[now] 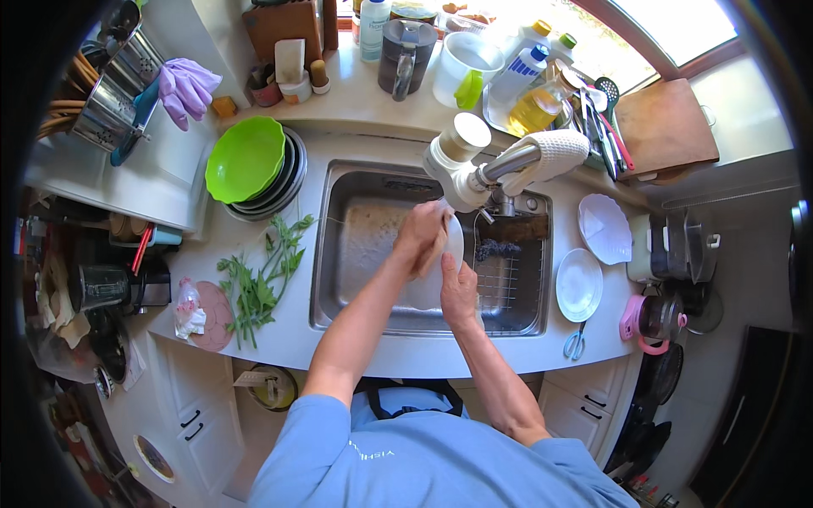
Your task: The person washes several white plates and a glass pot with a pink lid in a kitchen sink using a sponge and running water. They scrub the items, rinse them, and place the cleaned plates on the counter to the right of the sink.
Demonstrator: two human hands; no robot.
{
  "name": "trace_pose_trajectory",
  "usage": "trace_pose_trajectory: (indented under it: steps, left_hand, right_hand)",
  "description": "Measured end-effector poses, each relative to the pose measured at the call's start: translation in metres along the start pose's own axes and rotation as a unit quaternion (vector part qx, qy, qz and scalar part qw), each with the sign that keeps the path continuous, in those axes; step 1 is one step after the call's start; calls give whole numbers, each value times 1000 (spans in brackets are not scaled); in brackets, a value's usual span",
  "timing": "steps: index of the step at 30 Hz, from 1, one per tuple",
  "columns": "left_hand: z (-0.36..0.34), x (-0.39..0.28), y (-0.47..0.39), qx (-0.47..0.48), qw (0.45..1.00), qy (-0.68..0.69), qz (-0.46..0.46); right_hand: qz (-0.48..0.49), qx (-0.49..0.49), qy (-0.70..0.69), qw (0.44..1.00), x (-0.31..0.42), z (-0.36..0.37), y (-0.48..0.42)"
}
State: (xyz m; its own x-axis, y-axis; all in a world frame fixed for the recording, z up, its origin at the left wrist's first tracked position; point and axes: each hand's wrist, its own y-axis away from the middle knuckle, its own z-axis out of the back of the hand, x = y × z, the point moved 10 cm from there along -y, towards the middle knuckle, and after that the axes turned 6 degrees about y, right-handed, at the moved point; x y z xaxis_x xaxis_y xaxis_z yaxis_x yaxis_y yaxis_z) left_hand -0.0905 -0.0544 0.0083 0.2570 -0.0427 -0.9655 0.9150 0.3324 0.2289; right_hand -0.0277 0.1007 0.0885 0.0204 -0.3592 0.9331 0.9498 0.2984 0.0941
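My right hand point(460, 289) grips a white plate point(455, 238) by its edge, the thumb lying on its face. The plate is tilted up over the steel sink point(322, 267), under the white filter on the tap point(467, 184). Pressed against the plate is my left hand point(420, 232), closed around what looks like a tan cloth point(437, 249). The fingers hide part of the cloth and much of the plate. Whether water is running cannot be made out clearly.
Green and dark bowls point(246, 155) are stacked left of the sink, behind leafy greens point(263, 286). At right lie a white plate point(579, 286), a shell-shaped dish point(604, 228) and scissors point(575, 343). A wire rack point(498, 282) sits in the sink's right side. Bottles point(521, 73) line the sill.
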Motion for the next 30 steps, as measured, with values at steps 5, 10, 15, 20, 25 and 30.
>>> trace_pose_trajectory:
  steps: [5,10,15,20,25,30]
  left_hand:
    - [15,45,-14,66,987,138,54]
    - [-2,77,30,128,913,371,107]
    - [-30,60,71,88,763,627,129]
    - [-43,82,82,-61,630,767,103]
    - [-32,86,108,-208,641,737,55]
    - [38,113,93,-114,833,537,67]
  right_hand:
    - [-69,-8,-205,976,-6,2,-4]
    - [-121,-44,-338,932,-28,7,-23]
    - [-124,-84,-350,925,-53,4,-42]
    - [-187,-136,-408,883,-72,-20,-35]
    - [-163,-52,-493,853,-74,-45,-27]
    - [-259,20,-527,809,-112,-56,3]
